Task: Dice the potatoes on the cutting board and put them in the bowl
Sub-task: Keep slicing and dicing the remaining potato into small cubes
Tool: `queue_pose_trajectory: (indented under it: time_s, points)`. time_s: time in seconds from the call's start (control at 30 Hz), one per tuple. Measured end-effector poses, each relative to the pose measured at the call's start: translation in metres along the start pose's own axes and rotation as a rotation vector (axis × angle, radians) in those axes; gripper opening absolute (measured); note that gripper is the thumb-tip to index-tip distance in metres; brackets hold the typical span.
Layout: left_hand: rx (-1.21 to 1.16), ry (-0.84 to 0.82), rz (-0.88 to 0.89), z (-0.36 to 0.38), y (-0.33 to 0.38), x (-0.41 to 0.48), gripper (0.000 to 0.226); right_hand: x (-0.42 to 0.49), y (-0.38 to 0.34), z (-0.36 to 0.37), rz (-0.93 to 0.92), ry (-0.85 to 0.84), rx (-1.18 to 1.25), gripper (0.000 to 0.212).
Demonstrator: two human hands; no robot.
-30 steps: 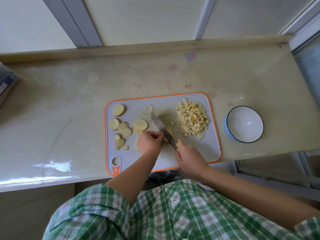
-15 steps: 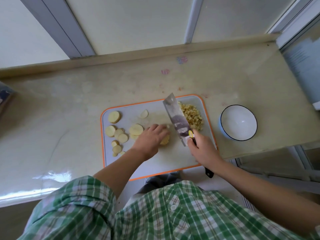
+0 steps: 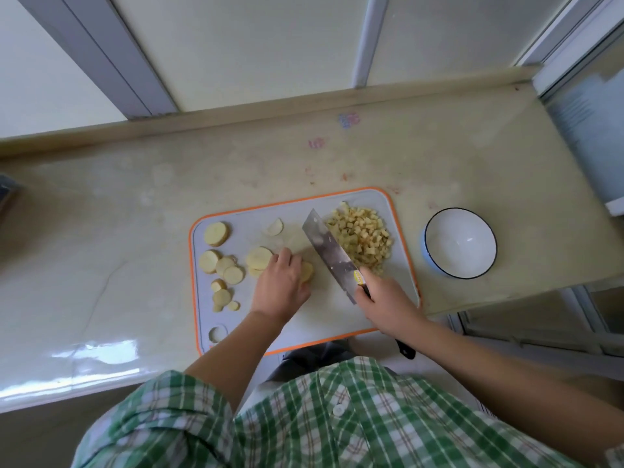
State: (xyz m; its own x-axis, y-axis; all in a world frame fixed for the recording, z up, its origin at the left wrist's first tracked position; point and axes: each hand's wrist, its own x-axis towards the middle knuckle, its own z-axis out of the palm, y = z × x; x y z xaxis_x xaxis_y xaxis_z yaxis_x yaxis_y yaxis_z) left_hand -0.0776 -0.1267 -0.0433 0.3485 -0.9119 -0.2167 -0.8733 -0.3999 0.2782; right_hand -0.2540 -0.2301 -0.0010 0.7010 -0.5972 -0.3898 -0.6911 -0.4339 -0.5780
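Both hands are over the grey plastic cutting board with the orange rim [image 3: 331, 317], which lies on the pale beige stone countertop [image 3: 135, 214]. The left hand [image 3: 282, 285] sits at board centre, fingers bent down over a pale yellow potato chunk [image 3: 307, 271], gripping it; only the chunk's edge peeks out at the hand's 3 o'clock. The right hand [image 3: 388, 304] is wrapped tight round the handle of the broad steel cleaver [image 3: 329, 251], its blade tilted and pointing to 11 o'clock, lying between the left hand and the heap. That heap of small diced potato cubes [image 3: 363, 238] sits at the board's 2 o'clock, touching the blade's far side. Round potato slices [image 3: 216, 233] are scattered from 9 to 10 o'clock. Off the board at 3 o'clock stands the white bowl with the dark rim [image 3: 439, 244], no potato in it. A green checked shirt [image 3: 337, 417] fills 6 o'clock.
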Motion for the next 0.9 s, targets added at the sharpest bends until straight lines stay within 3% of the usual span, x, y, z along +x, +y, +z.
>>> queue_pose_trajectory:
  time_s: [0.13, 0.3, 0.53, 0.73, 0.9]
  points:
    - [-0.065, 0.028, -0.074, 0.004, 0.005, -0.006, 0.038, 0.002, -0.001, 0.009, -0.055, -0.042, -0.078, 0.015]
    - [-0.13, 0.069, -0.12, 0.005, 0.016, -0.003, 0.04, 0.008, 0.013, -0.006, 0.061, 0.009, -0.08, 0.009]
    - [-0.195, 0.092, -0.172, 0.01, 0.032, 0.008, 0.043, 0.002, 0.011, -0.003, -0.019, -0.004, -0.151, 0.009]
    - [-0.385, 0.096, -0.289, 0.006, 0.028, 0.001, 0.046, -0.002, 0.006, 0.009, -0.099, -0.034, -0.211, 0.011]
    - [-0.442, 0.113, -0.325, 0.003, 0.033, 0.001, 0.045, -0.001, 0.003, 0.001, -0.082, -0.003, -0.178, 0.012]
